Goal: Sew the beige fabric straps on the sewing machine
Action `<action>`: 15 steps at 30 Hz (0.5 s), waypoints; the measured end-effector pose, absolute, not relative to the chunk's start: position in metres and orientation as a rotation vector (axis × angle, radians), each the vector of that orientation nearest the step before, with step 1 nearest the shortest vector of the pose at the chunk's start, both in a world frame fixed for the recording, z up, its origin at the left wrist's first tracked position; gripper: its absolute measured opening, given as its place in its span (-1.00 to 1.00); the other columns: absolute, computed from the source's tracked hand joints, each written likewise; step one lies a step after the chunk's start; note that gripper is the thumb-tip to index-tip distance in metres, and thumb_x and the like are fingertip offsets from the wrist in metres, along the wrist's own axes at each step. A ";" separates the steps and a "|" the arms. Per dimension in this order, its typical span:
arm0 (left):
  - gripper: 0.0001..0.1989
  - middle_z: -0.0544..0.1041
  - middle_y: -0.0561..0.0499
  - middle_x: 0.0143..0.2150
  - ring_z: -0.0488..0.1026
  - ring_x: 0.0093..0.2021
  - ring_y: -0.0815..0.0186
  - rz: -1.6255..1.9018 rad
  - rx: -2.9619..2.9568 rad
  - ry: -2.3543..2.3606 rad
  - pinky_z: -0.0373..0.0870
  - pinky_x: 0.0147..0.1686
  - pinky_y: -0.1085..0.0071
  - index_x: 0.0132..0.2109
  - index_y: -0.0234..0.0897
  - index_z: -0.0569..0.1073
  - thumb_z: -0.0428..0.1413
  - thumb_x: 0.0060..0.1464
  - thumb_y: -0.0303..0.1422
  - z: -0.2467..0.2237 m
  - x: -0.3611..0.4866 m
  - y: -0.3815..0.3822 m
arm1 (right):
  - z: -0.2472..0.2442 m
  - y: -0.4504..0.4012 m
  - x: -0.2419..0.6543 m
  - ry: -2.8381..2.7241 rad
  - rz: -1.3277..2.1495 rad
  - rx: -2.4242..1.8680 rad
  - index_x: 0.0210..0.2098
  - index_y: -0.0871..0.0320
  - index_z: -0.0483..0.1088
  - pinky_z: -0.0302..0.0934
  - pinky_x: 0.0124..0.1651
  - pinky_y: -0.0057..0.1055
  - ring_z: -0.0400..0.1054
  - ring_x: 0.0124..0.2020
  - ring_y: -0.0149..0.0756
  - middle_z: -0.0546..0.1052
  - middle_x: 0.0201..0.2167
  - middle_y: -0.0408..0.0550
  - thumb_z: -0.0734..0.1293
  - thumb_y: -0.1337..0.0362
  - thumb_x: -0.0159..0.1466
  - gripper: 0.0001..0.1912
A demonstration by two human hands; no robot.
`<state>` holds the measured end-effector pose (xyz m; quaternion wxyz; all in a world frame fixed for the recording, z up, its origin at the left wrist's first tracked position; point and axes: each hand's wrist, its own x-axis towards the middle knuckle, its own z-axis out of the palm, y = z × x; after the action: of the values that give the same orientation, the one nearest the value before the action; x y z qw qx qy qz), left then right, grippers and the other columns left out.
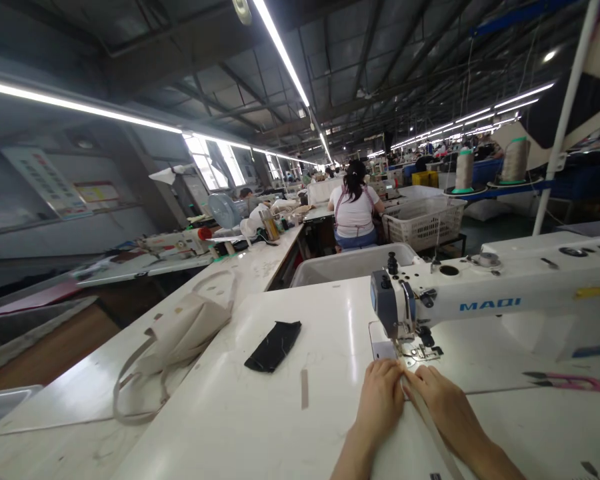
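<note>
My left hand (381, 395) and my right hand (437, 393) are side by side just in front of the needle area of a white sewing machine (490, 303). Their fingers are pressed together on a narrow beige fabric strip (433, 427), which runs from the presser foot down between my wrists to the lower edge of the picture. Fingertips of both hands nearly meet near the foot. A black fabric piece (273, 346) lies flat on the white table (325, 313), left of the machine. Farther left lies a beige bag with straps (185, 333).
Pink-handled thread snips (565, 381) lie on the right of the table. Behind the table stands a white bin (350, 263). A seated person (355, 210) faces away, beside a white plastic basket (424, 222). Thread cones (464, 172) stand on a rack at the right.
</note>
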<state>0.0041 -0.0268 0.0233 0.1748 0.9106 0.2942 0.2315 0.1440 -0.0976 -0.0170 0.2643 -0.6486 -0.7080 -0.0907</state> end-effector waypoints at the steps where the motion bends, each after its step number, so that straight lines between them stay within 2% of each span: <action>1: -0.63 0.46 -0.07 -0.09 0.32 -0.03 0.19 0.660 2.571 0.829 0.22 0.05 0.16 -0.10 -0.26 0.40 -0.03 -0.10 -0.58 0.024 0.003 -0.027 | -0.019 -0.098 0.143 -1.911 -0.242 -1.731 -0.10 0.12 0.31 0.25 -0.29 -0.37 0.32 -0.36 -0.29 0.37 -0.38 -0.07 0.14 0.31 0.32 -0.80; 3: -0.64 0.45 -0.05 -0.10 0.31 -0.03 0.19 0.657 2.564 0.812 0.20 0.05 0.18 -0.13 -0.25 0.40 0.00 -0.15 -0.56 0.024 0.001 -0.027 | -0.022 -0.099 0.140 -1.889 -0.243 -1.696 -0.19 0.13 0.34 0.25 -0.26 -0.35 0.32 -0.35 -0.28 0.37 -0.38 -0.06 0.13 0.32 0.32 -0.82; 5: -0.67 0.45 -0.04 -0.11 0.31 -0.04 0.18 0.651 2.567 0.804 0.20 0.04 0.19 -0.16 -0.24 0.39 0.02 -0.15 -0.54 0.023 -0.001 -0.028 | -0.023 -0.100 0.138 -1.851 -0.258 -1.672 -0.19 0.12 0.34 0.25 -0.25 -0.34 0.32 -0.34 -0.28 0.38 -0.39 -0.06 0.12 0.32 0.32 -0.82; 11: -0.67 0.44 -0.04 -0.13 0.31 -0.07 0.18 0.644 2.575 0.822 0.21 0.01 0.21 -0.19 -0.22 0.38 0.04 -0.20 -0.55 0.018 0.000 -0.028 | -0.024 -0.098 0.136 -1.827 -0.264 -1.618 -0.20 0.10 0.35 0.28 -0.36 -0.37 0.34 -0.41 -0.29 0.39 -0.44 -0.08 0.15 0.28 0.31 -0.83; 15: -0.71 0.44 -0.02 -0.13 0.31 -0.07 0.18 0.641 2.599 0.848 0.22 0.00 0.22 -0.20 -0.22 0.38 0.09 -0.16 -0.52 0.014 0.002 -0.027 | -0.029 -0.099 0.137 -1.796 -0.266 -1.596 -0.24 0.09 0.36 0.32 -0.40 -0.37 0.35 -0.43 -0.28 0.40 -0.45 -0.08 0.18 0.21 0.27 -0.84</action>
<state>0.0018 -0.0275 0.0140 0.1661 0.9127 0.2978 0.2251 0.1374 -0.0988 -0.0288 0.3541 -0.6175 -0.6948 -0.1028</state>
